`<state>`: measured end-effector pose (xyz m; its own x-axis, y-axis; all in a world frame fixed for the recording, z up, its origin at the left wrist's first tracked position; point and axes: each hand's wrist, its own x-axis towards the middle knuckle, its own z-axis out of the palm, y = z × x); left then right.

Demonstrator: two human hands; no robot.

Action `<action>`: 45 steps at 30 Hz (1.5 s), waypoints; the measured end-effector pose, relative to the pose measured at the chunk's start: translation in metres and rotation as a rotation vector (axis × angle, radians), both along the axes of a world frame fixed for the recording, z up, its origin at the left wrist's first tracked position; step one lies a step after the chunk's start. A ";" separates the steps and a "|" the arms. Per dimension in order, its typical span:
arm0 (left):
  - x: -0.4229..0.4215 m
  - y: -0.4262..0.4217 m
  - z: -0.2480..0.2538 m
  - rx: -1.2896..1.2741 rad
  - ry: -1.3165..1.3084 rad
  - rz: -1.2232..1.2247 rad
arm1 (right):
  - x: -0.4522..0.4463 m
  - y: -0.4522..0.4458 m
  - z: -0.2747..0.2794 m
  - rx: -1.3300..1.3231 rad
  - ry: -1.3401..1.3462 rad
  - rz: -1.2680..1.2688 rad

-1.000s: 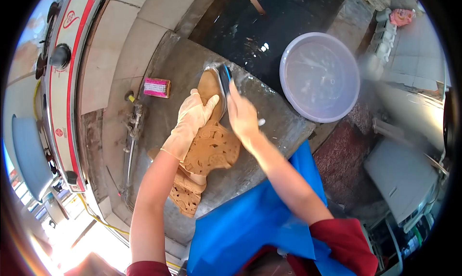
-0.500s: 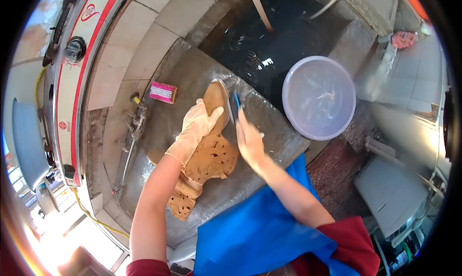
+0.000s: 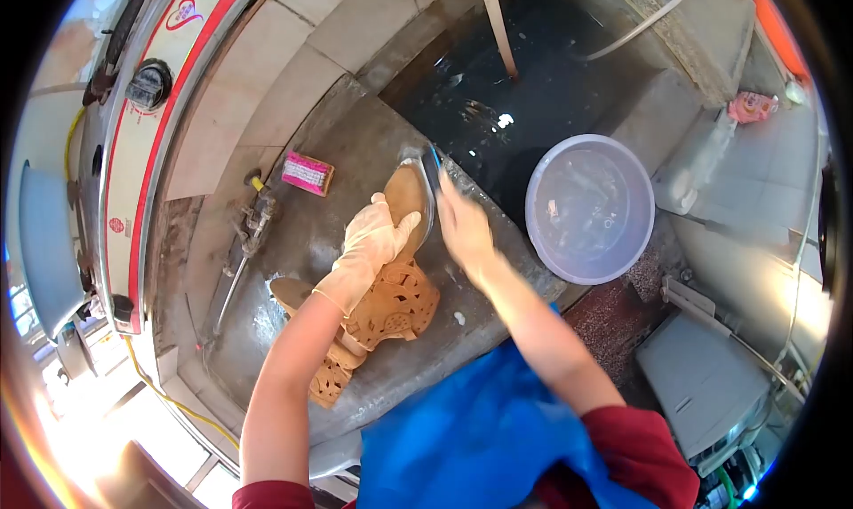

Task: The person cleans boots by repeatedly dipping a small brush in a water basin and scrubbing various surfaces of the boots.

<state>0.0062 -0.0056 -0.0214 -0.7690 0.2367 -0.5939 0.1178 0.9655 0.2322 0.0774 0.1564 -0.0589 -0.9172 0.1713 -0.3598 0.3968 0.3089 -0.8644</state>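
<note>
Shoe [image 3: 402, 287] near tabletop's [image 3: 360, 131] far edge, probably light, soft-topped, slippery; left fingers [image 3: 379, 200] grip its waist, best hold; right fingers [image 3: 449, 198] clutch brush [image 3: 434, 170].

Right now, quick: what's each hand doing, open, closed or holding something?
Left hand: gloved, closed, holding the tan shoe.
Right hand: motion-blurred, closed on a dark, blue-edged tool, probably a brush.

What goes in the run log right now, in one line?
left hand: gloved, holding shoe | right hand: holding brush near shoe's edge | pink-and-white block: on slab
</note>
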 end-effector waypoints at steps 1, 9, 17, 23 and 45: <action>0.000 0.002 0.001 -0.010 -0.026 0.001 | -0.032 0.001 -0.011 0.035 0.101 -0.004; 0.007 -0.002 -0.002 0.028 0.058 0.001 | 0.067 -0.027 -0.013 -0.043 0.165 -0.073; 0.002 0.000 0.001 0.016 0.050 0.017 | 0.117 -0.050 -0.006 0.026 0.285 -0.121; 0.001 0.010 0.026 -0.018 -0.058 -0.011 | 0.090 0.028 0.027 -0.218 -0.017 -0.070; 0.217 0.006 0.102 0.920 0.074 1.139 | 0.086 0.240 0.031 0.762 -0.324 0.606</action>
<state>0.2229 0.0002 0.0809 -0.8171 -0.2408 -0.5238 -0.5514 0.0610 0.8320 0.1634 0.3968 -0.0276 -0.8039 -0.0020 -0.5947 0.1705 0.9572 -0.2337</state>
